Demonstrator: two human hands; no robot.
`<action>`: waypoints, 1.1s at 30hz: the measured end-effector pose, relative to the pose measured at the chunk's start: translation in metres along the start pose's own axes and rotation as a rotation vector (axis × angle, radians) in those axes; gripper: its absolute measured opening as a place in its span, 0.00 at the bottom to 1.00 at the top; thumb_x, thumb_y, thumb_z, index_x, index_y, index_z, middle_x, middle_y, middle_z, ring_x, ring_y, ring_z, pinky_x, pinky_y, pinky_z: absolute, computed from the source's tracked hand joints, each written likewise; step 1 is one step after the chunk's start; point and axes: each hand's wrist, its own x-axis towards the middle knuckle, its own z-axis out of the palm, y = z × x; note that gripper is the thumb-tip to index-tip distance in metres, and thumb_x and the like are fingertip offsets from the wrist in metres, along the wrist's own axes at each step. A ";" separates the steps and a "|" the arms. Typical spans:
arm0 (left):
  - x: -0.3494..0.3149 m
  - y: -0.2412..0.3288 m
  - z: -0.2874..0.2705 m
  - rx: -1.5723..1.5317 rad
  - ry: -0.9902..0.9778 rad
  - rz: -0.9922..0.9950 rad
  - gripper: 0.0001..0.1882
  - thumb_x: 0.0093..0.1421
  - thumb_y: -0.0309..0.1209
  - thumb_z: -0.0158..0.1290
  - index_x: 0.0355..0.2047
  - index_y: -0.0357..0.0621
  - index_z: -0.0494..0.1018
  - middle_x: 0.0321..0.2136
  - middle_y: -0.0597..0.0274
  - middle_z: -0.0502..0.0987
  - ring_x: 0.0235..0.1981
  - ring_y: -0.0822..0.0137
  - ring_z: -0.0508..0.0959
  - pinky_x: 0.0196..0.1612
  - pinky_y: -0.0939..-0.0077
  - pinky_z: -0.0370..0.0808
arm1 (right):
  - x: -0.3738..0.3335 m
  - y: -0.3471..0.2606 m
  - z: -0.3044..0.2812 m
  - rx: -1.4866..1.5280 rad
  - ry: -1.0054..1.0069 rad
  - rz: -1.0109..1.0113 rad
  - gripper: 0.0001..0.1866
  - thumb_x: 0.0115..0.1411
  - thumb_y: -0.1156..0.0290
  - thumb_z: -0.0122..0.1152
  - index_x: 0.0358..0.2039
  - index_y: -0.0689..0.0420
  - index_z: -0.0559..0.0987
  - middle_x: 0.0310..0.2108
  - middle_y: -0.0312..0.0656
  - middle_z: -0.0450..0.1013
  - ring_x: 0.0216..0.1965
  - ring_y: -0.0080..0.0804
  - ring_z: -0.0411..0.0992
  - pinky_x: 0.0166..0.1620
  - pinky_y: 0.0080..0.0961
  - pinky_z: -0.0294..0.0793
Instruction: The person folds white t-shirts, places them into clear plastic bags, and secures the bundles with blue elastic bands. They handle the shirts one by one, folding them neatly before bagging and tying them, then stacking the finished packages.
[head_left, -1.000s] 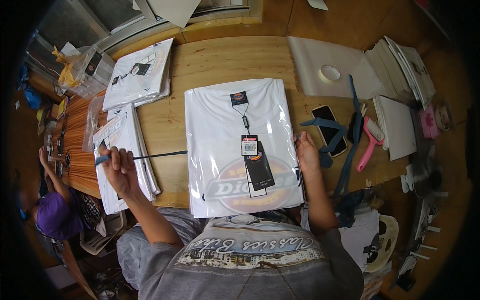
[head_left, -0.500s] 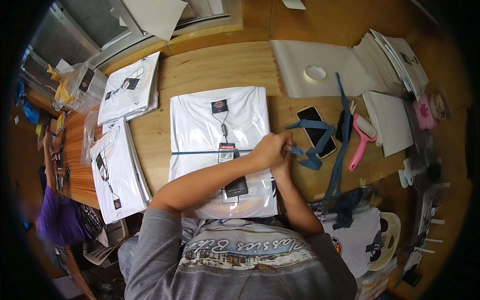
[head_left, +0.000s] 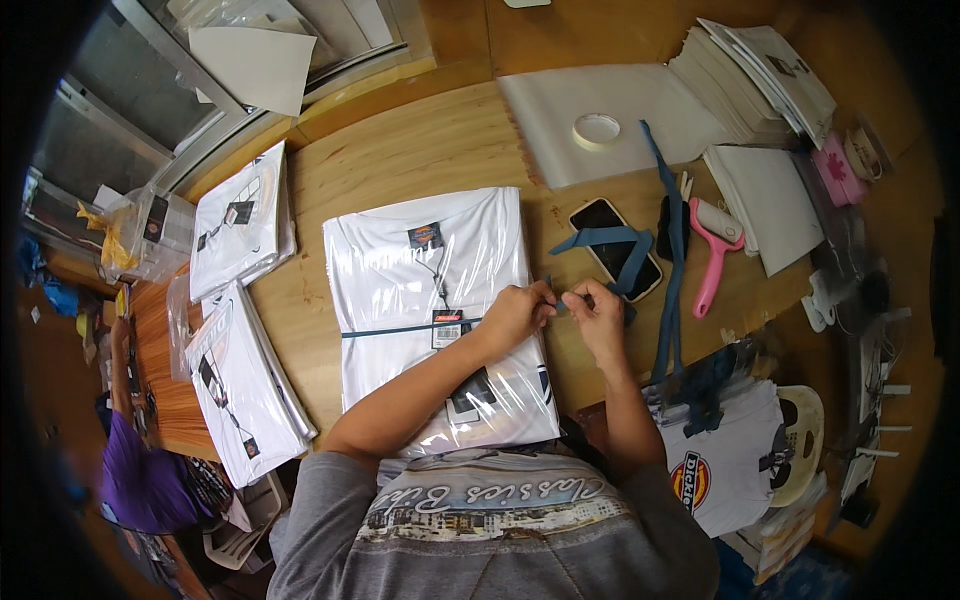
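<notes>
In front of me lies a stack of folded white T-shirts (head_left: pixel 385 265) in clear plastic bags, black tags hanging from the collar. A narrow blue fabric strip (head_left: pixel 385 329) runs across its middle toward the right edge. Just there, my left hand (head_left: pixel 517 318) is closed in a pinch on the strip. Slightly apart, to its right, my right hand (head_left: pixel 597 315) also pinches the strip, fingers closed. The short piece between the fingertips is small and partly hidden, so whether it is knotted I cannot tell.
Right of my hands lie a phone (head_left: pixel 600 215) under a loose blue strip, a pink lint roller (head_left: pixel 712 265) and a tape roll (head_left: pixel 596 131). More bagged shirts (head_left: pixel 245 385) sit at left. A person in purple (head_left: pixel 150 465) is beyond them. A chair (head_left: pixel 800 440) stands at lower right.
My hands were together, overlapping at the stack's right edge; now they are separated, the right one shifted to the right. The whole view has tilted slightly.
</notes>
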 end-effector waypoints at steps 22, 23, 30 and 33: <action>0.014 0.007 -0.017 -0.392 -0.345 -0.334 0.05 0.46 0.22 0.51 0.18 0.36 0.67 0.16 0.58 0.72 0.16 0.70 0.73 0.18 0.83 0.69 | -0.050 -0.011 -0.012 -0.027 -0.155 -0.349 0.04 0.43 0.78 0.54 0.23 0.65 0.72 0.20 0.44 0.69 0.22 0.33 0.69 0.24 0.20 0.65; 0.016 0.016 -0.022 -0.193 -0.394 -0.235 0.05 0.46 0.22 0.51 0.16 0.37 0.67 0.16 0.58 0.72 0.17 0.69 0.74 0.19 0.83 0.69 | -0.049 -0.010 -0.012 -0.006 -0.191 -0.321 0.04 0.44 0.78 0.54 0.23 0.64 0.72 0.20 0.43 0.69 0.21 0.31 0.69 0.24 0.20 0.65; 0.012 0.056 -0.019 0.856 -0.439 0.582 0.02 0.37 0.23 0.47 0.15 0.40 0.69 0.18 0.59 0.70 0.21 0.63 0.73 0.24 0.76 0.70 | -0.018 0.007 0.008 0.678 -0.127 0.054 0.10 0.49 0.80 0.45 0.34 0.61 0.70 0.27 0.35 0.68 0.31 0.19 0.65 0.33 0.14 0.64; 0.009 0.063 -0.016 1.106 -0.416 0.889 0.05 0.37 0.27 0.46 0.17 0.39 0.69 0.23 0.62 0.68 0.27 0.67 0.71 0.26 0.80 0.70 | -0.014 0.009 0.006 0.571 -0.186 0.009 0.14 0.46 0.85 0.41 0.35 0.61 0.70 0.28 0.35 0.68 0.33 0.20 0.65 0.37 0.16 0.64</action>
